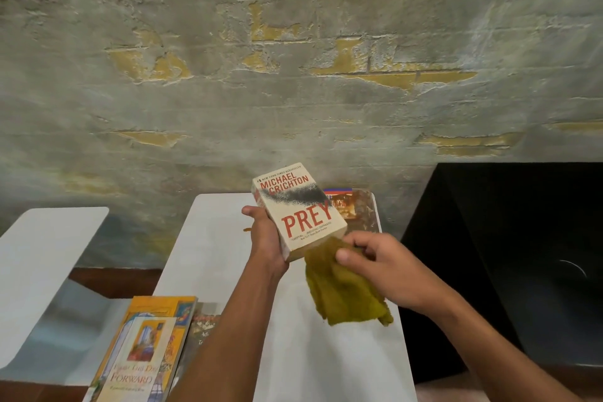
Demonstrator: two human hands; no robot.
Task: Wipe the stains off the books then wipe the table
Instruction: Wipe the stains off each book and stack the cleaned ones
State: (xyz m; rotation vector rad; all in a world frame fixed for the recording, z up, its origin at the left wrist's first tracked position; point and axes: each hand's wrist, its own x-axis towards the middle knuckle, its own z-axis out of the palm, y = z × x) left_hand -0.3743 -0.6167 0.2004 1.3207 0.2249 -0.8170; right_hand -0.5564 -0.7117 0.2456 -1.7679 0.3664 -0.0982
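**At the centre of the frame: paperback held up, cloth at its lower corner**

Just below the middle of the frame, the left hand (266, 240) grips the "Prey" paperback (301, 210) by its left long edge, fingers curled behind and thumb at the side, holding it off the white table (212, 254). The book's long axis runs from the upper left down to the lower right, cover facing the viewer. The right hand (378, 266) pinches a mustard-yellow cloth (346, 294) against the book's lower right corner; the rest of the cloth hangs loose beneath. So the cover lies up and to the left of the right fingers, and I judge a wipe would travel that way along the long axis.

No containers are in view. In the lower left, a stack of books (146, 352) lies on the table; another stained book (355, 209) lies behind the paperback, towards the peeling wall (293, 75).
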